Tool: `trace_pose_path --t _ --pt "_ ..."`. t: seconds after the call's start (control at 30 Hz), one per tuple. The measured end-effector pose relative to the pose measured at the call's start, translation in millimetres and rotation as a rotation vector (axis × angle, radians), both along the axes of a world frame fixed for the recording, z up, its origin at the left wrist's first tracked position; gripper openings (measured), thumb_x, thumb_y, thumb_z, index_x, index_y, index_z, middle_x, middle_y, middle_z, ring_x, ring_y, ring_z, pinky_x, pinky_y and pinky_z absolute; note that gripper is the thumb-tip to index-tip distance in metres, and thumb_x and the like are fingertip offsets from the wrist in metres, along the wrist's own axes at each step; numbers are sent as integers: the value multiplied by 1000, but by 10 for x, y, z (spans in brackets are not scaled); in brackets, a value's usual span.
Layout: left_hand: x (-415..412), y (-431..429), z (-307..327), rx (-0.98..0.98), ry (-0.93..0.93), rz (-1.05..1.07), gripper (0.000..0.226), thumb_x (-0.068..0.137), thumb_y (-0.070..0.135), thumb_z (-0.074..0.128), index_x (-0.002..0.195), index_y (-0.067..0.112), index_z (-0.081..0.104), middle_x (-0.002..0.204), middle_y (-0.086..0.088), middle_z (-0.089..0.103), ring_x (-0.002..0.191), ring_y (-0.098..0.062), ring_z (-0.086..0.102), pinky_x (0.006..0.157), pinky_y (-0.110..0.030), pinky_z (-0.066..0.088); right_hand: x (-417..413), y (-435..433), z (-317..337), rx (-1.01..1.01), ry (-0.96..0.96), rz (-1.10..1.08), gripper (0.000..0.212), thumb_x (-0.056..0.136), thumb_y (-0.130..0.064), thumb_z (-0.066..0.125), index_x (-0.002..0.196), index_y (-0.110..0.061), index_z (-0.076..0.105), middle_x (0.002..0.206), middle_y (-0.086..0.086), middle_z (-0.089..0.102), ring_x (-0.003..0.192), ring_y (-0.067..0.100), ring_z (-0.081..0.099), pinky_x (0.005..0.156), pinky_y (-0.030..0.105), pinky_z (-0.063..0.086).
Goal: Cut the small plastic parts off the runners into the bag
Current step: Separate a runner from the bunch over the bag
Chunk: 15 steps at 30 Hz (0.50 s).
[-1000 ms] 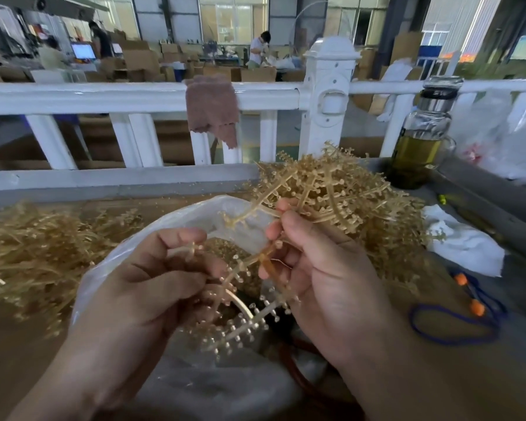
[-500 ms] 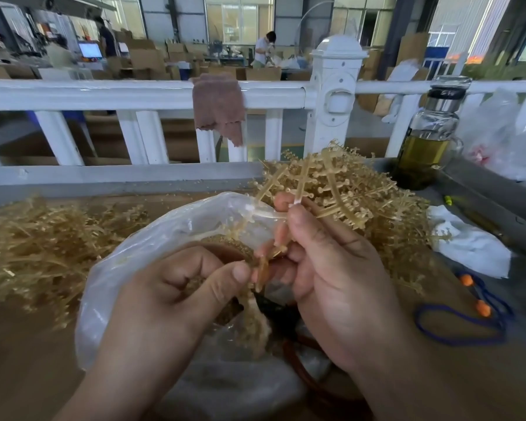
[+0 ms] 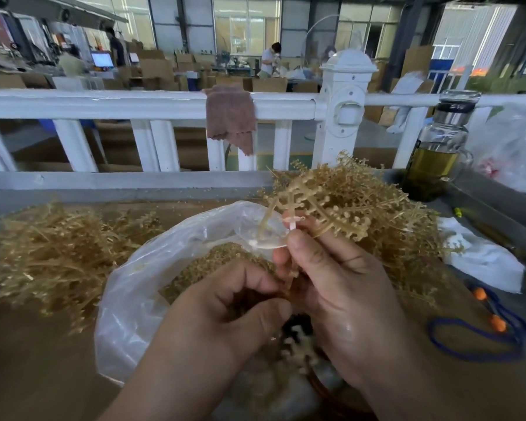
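The right hand (image 3: pixel 340 287) pinches one runner (image 3: pixel 308 205) by its stem between thumb and fingertips. The runner's branching head fans upright just above the far rim of the clear bag (image 3: pixel 125 302), whose mouth lies open under both hands and already carries a mound of small parts (image 3: pixel 213 262). The left hand (image 3: pixel 225 314) is curled tight just beside the right, thumb drawn in toward the forefinger near the lower end of that stem; what it pinches is hidden behind its knuckles, so I cannot tell whether it has the runner or nothing. What looks like a cutter (image 3: pixel 298 328), dark at the head with a reddish handle, shows beneath the hands, and which hand works it cannot be made out. The step in hand looks like turning the runner to bring a loaded branch to the blades. To do it well, the cut should fall over the middle of the bag mouth, not at the rim where the head now stands, so that snipped pieces drop onto the mound and do not skip onto the table. The blades should sit flush where each part joins its branch, leaving no stub, with the pinch low on the stem and clear of them. Bare stalk belongs on the heap of stripped runners (image 3: pixel 49 256) at the left, well apart from the uncut heap (image 3: pixel 377 214) behind the right hand, so the two do not mix
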<state>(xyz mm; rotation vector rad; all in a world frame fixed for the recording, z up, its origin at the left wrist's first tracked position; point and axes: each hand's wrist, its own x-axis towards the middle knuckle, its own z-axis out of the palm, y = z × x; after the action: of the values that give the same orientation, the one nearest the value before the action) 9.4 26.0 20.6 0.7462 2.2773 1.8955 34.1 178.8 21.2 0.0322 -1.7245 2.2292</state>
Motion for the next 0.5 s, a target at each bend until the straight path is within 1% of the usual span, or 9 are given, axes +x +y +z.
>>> trace_pose_path --t 0.07,0.17,0.2,0.23,0.27,0.33,0.4,0.47,0.5 --pt "-22 -27 19 107 -134 -84 21 63 37 82 80 25 77 79 -11 73 68 -18 65 63 -23 50 -15 17 -8 64 -12 -41 27 77 -51 74 97 -34 77 85 -1 74 81 18 71 72 37 53" --pt "-39 -58 53 137 -262 -96 51 58 56 78 88 15 78 91 -30 69 82 -43 70 77 -36 51 -35 7 -14 101 -39 -54 33 73 -56 71 94 -32 77 84 1 75 75 24 68 71 49 58" --pt "-43 -64 61 134 -285 -92 53 56 57 80 86 13 79 89 -29 70 80 -40 71 75 -32 51 -42 -1 -11 120 -52 -56 34 72 -57 71 91 -29 77 84 2 75 71 28 68 73 58 58" --pt "-36 -51 87 140 -300 -76 45 55 50 84 80 12 78 79 -24 71 68 -30 71 66 -23 52 -45 -6 -1 145 -68 -54 36 73 -58 70 89 -26 77 83 4 74 70 32 68 74 61 55" --pt "-39 -33 106 163 -324 -65 31 55 38 84 71 12 77 67 -16 69 55 -19 64 55 -18 48 -45 -3 23 173 -86 -45 39 72 -60 68 88 -24 76 83 6 74 69 34 68 73 61 55" --pt "-77 -23 104 204 -346 -18 12 54 23 77 62 13 74 55 -8 61 45 -11 54 44 -16 42 -41 30 98 252 -121 -14 43 73 -62 64 92 -24 75 81 8 74 65 31 67 68 53 53" --pt "-136 -33 75 243 -341 57 14 56 20 72 66 11 75 52 -6 60 42 -10 55 41 -16 43 -28 110 166 385 -151 28 40 77 -61 61 102 -32 71 81 5 73 64 24 67 66 42 53" --pt "-199 -44 38 286 -322 71 19 62 21 71 72 5 73 53 -5 62 42 -10 58 40 -17 45 -2 199 199 548 -186 51 32 83 -59 59 112 -46 65 85 -9 73 65 8 69 61 20 53" --pt "-230 -44 39 284 -308 80 20 64 21 71 74 4 72 54 -5 63 43 -11 59 41 -17 45 15 241 196 668 -197 43 33 86 -58 58 117 -49 60 89 -19 71 68 0 68 60 13 51"
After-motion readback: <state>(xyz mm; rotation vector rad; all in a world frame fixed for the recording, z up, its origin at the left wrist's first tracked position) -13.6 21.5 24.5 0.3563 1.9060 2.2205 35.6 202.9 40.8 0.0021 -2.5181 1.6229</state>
